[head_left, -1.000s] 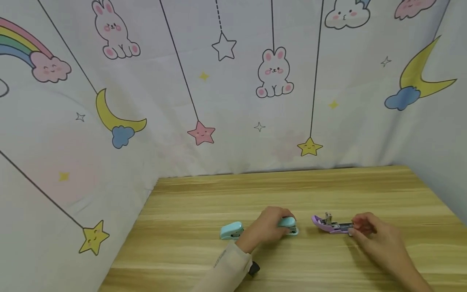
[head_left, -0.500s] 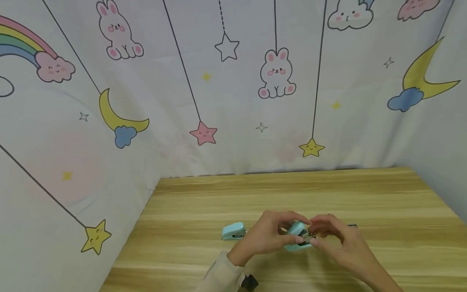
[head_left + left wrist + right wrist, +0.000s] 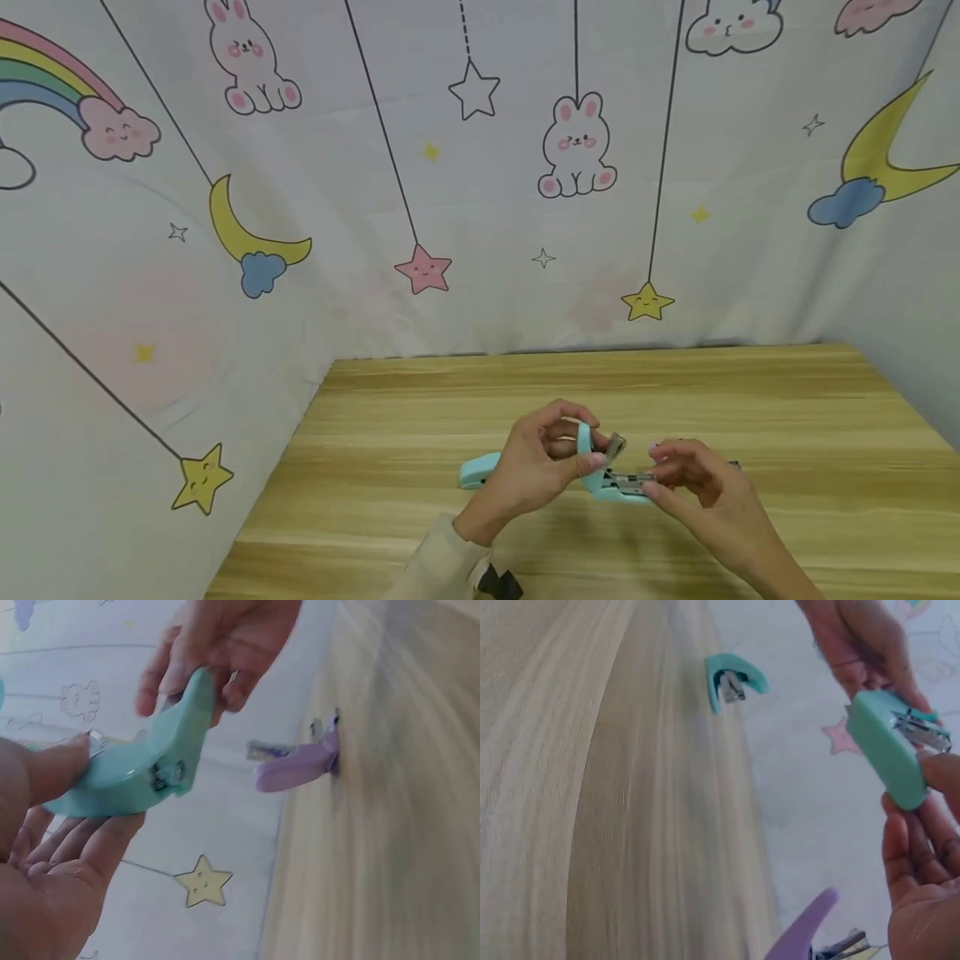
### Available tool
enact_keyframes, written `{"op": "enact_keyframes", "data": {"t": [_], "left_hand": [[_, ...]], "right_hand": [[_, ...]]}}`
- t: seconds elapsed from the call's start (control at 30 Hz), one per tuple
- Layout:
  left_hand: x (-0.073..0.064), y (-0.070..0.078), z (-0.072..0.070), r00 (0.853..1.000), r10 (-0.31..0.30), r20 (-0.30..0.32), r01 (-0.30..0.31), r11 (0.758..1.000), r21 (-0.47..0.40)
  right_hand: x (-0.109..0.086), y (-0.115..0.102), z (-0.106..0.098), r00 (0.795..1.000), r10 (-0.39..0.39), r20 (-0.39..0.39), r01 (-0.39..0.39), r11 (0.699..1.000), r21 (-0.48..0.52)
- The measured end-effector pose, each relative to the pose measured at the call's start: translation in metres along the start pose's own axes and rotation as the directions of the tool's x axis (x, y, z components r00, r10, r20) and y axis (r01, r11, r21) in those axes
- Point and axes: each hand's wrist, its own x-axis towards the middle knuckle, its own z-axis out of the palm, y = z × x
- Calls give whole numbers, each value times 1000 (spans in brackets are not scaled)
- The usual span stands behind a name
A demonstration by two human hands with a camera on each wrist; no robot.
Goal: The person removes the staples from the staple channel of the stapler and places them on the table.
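Both hands hold a light teal stapler point(image 3: 622, 497) above the table, its top cover swung up and back so the metal staple channel shows. My left hand point(image 3: 517, 467) pinches the raised cover between thumb and fingers. At the other end, my right hand point(image 3: 701, 492) pinches the tip of the base. In the left wrist view, the hinge side of this stapler faces the camera. A purple stapler point(image 3: 296, 769) stands opened on the table beyond the right hand, mostly hidden by it in the head view.
A second teal stapler point(image 3: 477, 471) sits on the wood-grain table point(image 3: 420, 408), left of and partly behind the left hand; its cover is down. A white cloth backdrop point(image 3: 495, 317) with printed stars and rabbits rises along the table's back edge.
The right hand has left the purple stapler and come over to the teal one. The left hand has lifted the teal stapler off the table, and its cover has been swung wide open.
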Motion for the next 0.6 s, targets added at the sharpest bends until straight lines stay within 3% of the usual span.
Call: {"op": "enact_keyframes", "data": {"t": [0.1,0.27,0.4,0.5,0.6], "left_hand": [[-2,-2,0,999,-4,-48,0,997,-83],[-3,1,1,987,-39,-153,8,980,-200],[-5,0,1,985,-81,-152,42,970,-241],[-8,-3,1,984,-110,-142,71,964,-257],[-10,-6,1,981,-133,-139,91,957,-276]], "right_hand": [[0,5,-2,993,-115,39,113,993,43],[1,10,-1,961,-243,131,246,969,-5],[4,11,1,937,-310,163,317,948,-16],[7,10,2,931,-298,211,302,953,16],[10,10,3,936,-238,261,236,971,41]]}}
